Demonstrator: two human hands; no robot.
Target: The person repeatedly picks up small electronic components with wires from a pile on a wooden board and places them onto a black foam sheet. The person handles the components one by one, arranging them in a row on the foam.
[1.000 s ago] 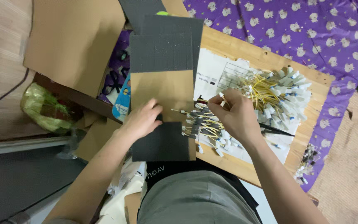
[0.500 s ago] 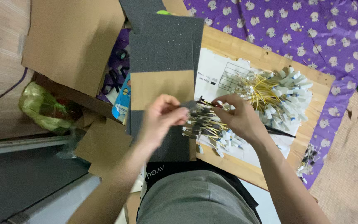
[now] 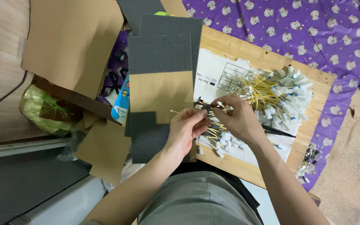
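1. Hands meet above the wooden board (image 3: 301, 141): left hand (image 3: 187, 130) and right hand (image 3: 238, 118) pinch one thin yellow wire (image 3: 203, 106), fingers closed on it.
2. Wire looks light, limp, easily kinked; best held near its white end.

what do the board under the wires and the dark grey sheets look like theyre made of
Board: pale wood, matte, going by the visible grain and a knot. Dark grey sheets: probably foam, with a speckled, porous surface scored into a strip grid; part is peeled down to a tan backing.
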